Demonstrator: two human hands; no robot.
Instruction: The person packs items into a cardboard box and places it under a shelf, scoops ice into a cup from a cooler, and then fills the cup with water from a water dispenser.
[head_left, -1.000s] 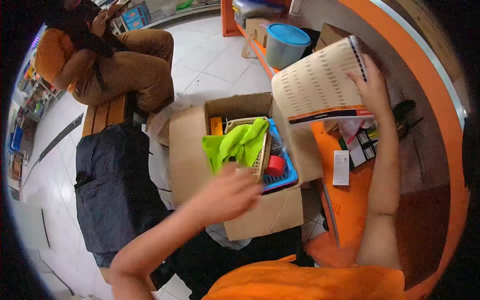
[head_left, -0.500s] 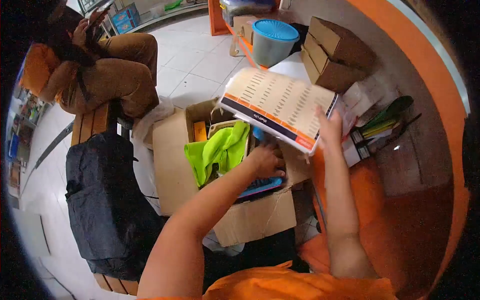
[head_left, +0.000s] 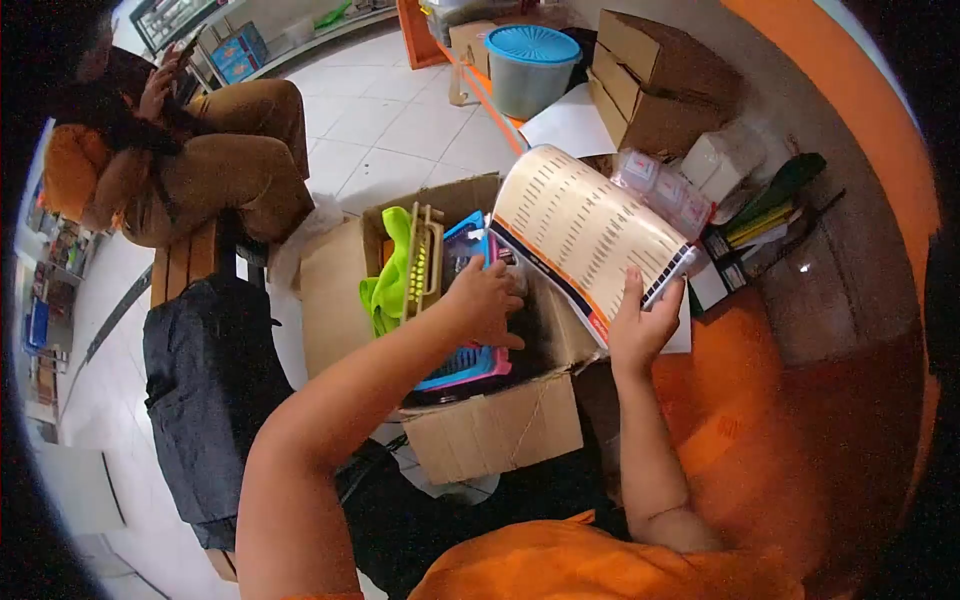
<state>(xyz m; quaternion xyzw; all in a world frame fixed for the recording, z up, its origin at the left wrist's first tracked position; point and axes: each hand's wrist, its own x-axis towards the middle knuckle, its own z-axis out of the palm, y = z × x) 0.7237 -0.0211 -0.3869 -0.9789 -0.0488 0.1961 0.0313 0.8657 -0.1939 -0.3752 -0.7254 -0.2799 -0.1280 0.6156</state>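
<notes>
My right hand (head_left: 645, 322) grips the lower right edge of a stack of printed sheets (head_left: 590, 235), with a cream top page, an orange and black band and columns of text. The stack is held over the right side of an open cardboard box (head_left: 335, 300). Inside the box, my left hand (head_left: 485, 305) has its fingers curled over the rim of a blue plastic basket (head_left: 460, 238). That basket leans left, with a pink edge beneath it. Against it stands a tilted beige basket (head_left: 425, 260), next to a lime-green cloth (head_left: 385, 290). The box's bottom is mostly hidden.
A black bag (head_left: 210, 410) lies on a wooden bench (head_left: 185, 255) at left, where a seated person (head_left: 220, 165) holds a phone. Behind the sheets stand a blue-lidded tub (head_left: 535, 75) and cardboard cartons (head_left: 660, 85). Plastic packs (head_left: 660, 190) lie at right.
My left hand has shifted left, and the baskets and green cloth have tilted left with it. The sheets have lowered slightly and turned more steeply in my right hand.
</notes>
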